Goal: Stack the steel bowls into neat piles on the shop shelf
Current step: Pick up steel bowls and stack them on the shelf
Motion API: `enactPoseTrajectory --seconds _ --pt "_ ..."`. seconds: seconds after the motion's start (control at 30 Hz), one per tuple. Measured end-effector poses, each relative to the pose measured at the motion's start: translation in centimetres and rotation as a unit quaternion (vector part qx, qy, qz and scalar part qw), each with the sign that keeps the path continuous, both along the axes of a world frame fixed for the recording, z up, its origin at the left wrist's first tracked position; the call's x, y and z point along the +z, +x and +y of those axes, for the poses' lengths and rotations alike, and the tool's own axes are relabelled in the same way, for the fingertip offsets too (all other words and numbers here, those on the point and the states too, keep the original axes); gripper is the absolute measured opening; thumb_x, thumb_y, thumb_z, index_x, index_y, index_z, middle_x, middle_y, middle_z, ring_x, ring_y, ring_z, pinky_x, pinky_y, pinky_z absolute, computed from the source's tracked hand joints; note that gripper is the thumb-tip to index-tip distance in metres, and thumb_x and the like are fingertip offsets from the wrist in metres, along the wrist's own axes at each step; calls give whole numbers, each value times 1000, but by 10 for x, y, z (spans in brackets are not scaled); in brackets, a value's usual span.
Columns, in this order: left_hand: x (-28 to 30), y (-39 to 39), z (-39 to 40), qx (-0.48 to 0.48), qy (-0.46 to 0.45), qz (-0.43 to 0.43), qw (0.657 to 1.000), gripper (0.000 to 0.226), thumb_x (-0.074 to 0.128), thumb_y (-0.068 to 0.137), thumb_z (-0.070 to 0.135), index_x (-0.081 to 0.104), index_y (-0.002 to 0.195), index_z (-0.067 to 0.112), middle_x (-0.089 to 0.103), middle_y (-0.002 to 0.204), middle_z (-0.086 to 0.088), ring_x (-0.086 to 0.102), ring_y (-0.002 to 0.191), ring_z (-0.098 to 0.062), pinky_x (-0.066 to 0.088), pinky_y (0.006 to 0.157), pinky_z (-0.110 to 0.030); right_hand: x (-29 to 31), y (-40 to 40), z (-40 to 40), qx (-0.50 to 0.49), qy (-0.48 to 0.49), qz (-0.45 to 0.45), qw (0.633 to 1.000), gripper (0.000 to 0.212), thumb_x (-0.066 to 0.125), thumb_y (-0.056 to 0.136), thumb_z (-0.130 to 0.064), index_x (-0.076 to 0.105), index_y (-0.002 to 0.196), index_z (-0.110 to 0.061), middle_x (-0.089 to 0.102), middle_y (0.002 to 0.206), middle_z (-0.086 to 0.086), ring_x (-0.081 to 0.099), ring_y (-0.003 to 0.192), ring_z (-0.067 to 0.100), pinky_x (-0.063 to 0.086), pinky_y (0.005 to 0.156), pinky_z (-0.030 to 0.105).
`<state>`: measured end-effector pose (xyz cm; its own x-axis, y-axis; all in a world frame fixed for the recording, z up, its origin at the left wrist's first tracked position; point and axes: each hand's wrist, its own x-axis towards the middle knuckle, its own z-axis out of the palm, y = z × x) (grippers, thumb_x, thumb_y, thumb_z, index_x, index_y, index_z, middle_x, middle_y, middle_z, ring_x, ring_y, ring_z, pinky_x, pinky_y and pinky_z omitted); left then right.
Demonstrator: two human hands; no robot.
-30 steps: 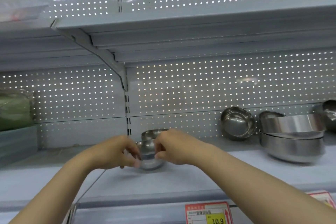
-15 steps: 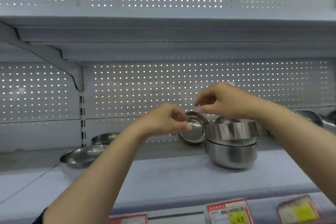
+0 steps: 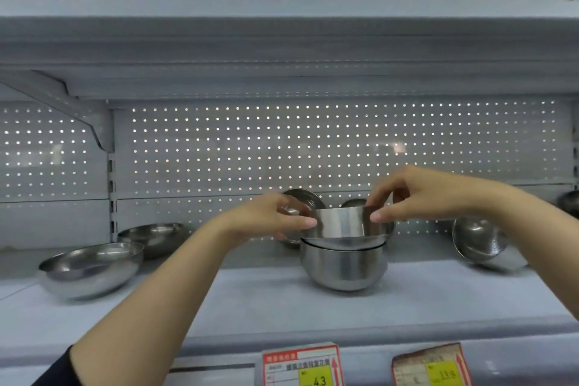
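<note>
I've got both hands on the top bowl (image 3: 344, 222), held mouth up, rim roughly level, sitting in the mouth of the stack (image 3: 343, 266) at mid-shelf. No real long axis on it: it's round, with its opening facing up. Left hand (image 3: 269, 219) has a grip on the bowl's left wall, thumb tip on the near side; right hand (image 3: 419, 194) pinches the right rim, thumb in front, fingers curled over behind. Can't tell if the top bowl is fully seated or just above the one below; a dark gap line shows between them.

The stack stands upright on the shelf (image 3: 266, 294), how many bowls are in it I can't count.

Two bowls (image 3: 305, 197) lean against the pegboard behind, mouths facing me, both mostly hidden by my hands and the held bowl. Left side: a wide bowl (image 3: 91, 269) upright near the front, a second one (image 3: 153, 235) behind it. Right side: a bowl (image 3: 476, 238) tipped on its side, mouth facing left. Another at the far right edge (image 3: 568, 202) is cut off.

Price tags (image 3: 302, 365) on the shelf lip are blurred and cut by the frame bottom.
</note>
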<state>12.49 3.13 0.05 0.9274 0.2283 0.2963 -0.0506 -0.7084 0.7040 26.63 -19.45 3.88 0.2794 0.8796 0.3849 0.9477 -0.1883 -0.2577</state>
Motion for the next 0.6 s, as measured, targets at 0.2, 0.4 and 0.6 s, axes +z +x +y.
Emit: enactPoseTrajectory --seconds 0.2,0.4,0.6 --pt "-12 13 -2 -4 -50 -27 998 24 71 76 41 63 94 27 67 100 7 63 91 -6 52 77 -19 -25 11 9 5 34 14 999 28 74 73 -44 68 74 -17 57 59 -4 47 53 4 38 53 21" --pt "-33 20 11 -10 -92 -101 991 17 73 76 22 64 91 22 71 88 13 65 90 -2 48 77 -9 -46 22 15 23 122 33 992 35 78 59 -51 66 69 -20 64 68 7 52 59 12 45 58 37" --pt "-34 23 14 -27 -105 -112 988 20 74 75 17 62 91 18 71 85 12 67 86 -1 47 70 -7 -51 27 18 35 147 35 988 34 80 54 -52 68 69 -24 64 68 3 52 58 7 41 55 25"
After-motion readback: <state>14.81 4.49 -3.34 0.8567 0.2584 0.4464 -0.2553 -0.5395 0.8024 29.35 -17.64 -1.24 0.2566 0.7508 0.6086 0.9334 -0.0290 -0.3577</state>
